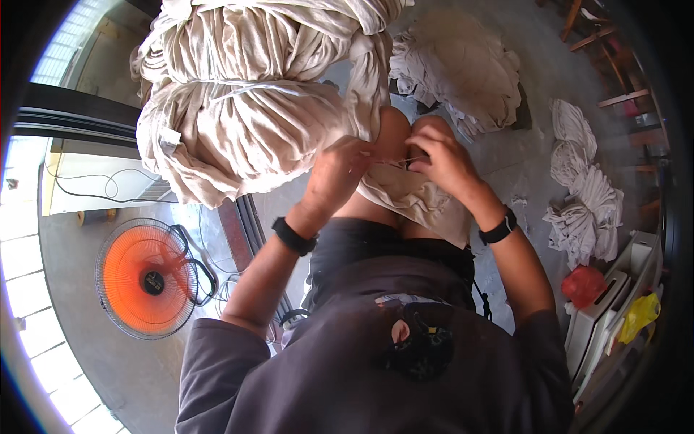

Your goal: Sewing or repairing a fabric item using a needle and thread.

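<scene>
A cream fabric piece (412, 190) lies across my thighs, its folds hanging towards my right side. Above its upper edge, my left hand (339, 165) pinches one end of a thin pale thread (398, 160). The thread runs across to my right hand (447, 157), whose bent fingers hold it near my right knee. Something small and dark shows by the right fingertips, too unclear to name. Close beyond my left hand stands a large bundle of gathered cream cloth (244, 135), bound around its middle by a pale tie (255, 85). Each wrist wears a black band.
An orange-bladed fan (149, 279) is on the floor at left, with loose cables (222, 287) near it. A heap of cream cloth (461, 70) lies ahead, and a knotted cloth bundle (585, 190) at right. White panels (596, 309) with red and yellow plastic bags stand lower right.
</scene>
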The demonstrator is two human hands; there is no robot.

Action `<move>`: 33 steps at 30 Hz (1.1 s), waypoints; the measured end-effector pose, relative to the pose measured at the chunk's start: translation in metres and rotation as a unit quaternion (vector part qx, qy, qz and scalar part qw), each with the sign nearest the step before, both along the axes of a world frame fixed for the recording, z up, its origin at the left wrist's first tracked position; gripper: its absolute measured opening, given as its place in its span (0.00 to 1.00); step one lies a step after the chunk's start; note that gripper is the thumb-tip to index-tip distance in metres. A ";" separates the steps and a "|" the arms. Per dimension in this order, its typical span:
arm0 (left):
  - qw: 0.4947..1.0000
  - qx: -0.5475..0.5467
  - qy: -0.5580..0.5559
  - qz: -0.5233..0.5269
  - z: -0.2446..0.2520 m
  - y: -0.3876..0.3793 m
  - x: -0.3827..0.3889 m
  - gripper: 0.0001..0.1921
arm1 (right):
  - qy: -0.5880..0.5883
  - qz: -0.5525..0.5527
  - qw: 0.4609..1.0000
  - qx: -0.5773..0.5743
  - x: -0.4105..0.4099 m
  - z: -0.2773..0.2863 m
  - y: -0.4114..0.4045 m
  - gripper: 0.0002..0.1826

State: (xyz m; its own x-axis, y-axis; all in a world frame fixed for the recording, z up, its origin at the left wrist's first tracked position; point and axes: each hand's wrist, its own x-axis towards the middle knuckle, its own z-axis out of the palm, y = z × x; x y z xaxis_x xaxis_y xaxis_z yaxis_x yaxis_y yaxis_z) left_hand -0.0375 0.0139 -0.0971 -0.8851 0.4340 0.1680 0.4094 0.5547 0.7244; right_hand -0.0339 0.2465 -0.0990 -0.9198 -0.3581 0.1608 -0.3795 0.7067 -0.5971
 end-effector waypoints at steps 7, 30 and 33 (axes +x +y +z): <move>0.997 -0.052 0.020 0.060 -0.027 0.001 0.012 0.19 | -0.023 0.021 0.999 -0.031 -0.003 -0.028 -0.021 0.15; 0.976 -0.083 0.112 -0.168 0.006 0.132 0.065 0.11 | -0.143 -0.316 0.911 0.224 0.083 0.064 0.216 0.13; 0.949 -0.167 0.189 -0.190 -0.030 0.145 0.051 0.12 | 0.052 -0.223 0.970 0.081 0.089 0.058 0.176 0.13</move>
State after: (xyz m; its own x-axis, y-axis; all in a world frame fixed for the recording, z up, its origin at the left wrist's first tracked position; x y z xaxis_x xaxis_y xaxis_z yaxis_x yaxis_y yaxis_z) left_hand 0.0135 0.1593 -0.1273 -0.5581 0.7948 0.2385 0.8212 0.4878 0.2962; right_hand 0.0547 0.4229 -0.0406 -0.9707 0.0435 0.2365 -0.0670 0.8957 -0.4395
